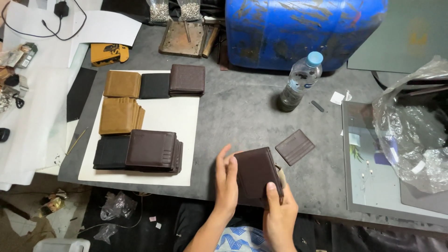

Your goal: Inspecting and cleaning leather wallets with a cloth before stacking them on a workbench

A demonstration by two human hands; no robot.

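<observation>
Dark brown wallet [255, 173] is held over the grey table [242, 112] edge, long axis toward 11 o'clock. Its lower corner is pinched by the right hand [279, 210]; its left side is touched by the flat, open left hand [227, 183]. Card insert [294, 147] lies at 2 o'clock, nearer the right hand.

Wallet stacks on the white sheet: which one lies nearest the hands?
The dark brown leather wallet stack at the sheet's front right corner; the tan and black stacks lie further left or back from the hands.

Clear plastic bag [413, 140] at right; white label [337, 97] near bottle [301, 80].
</observation>
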